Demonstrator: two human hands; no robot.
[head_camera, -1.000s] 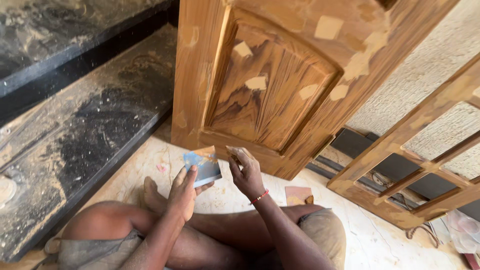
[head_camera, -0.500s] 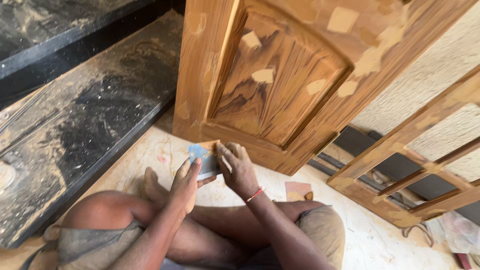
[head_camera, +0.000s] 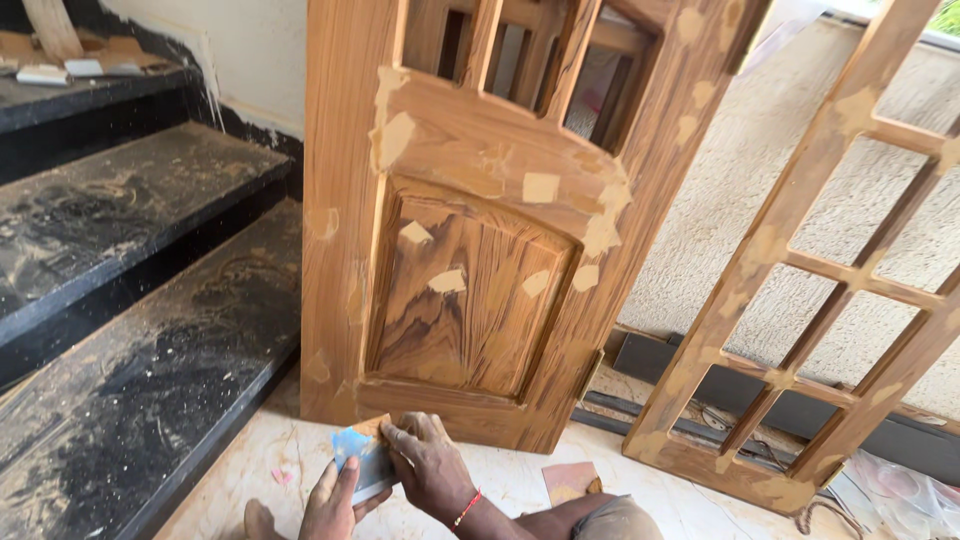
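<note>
My left hand holds a small blue card-like plate smeared with tan filler, low in the view. My right hand, with a red thread bracelet at the wrist, rests its fingers on the plate's upper edge; whatever tool it grips is hidden by the fingers. Both hands are just below the bottom rail of a brown wooden door that leans upright and carries several pale filler patches.
Dark dusty stone steps rise at the left. A wooden window frame leans against the textured wall at the right. A small brown sheet lies on the pale floor by my knee. A crumpled plastic sheet lies at the lower right.
The view has tilted up, showing more of the door and steps. My right hand has moved onto the blue plate held by my left hand.
</note>
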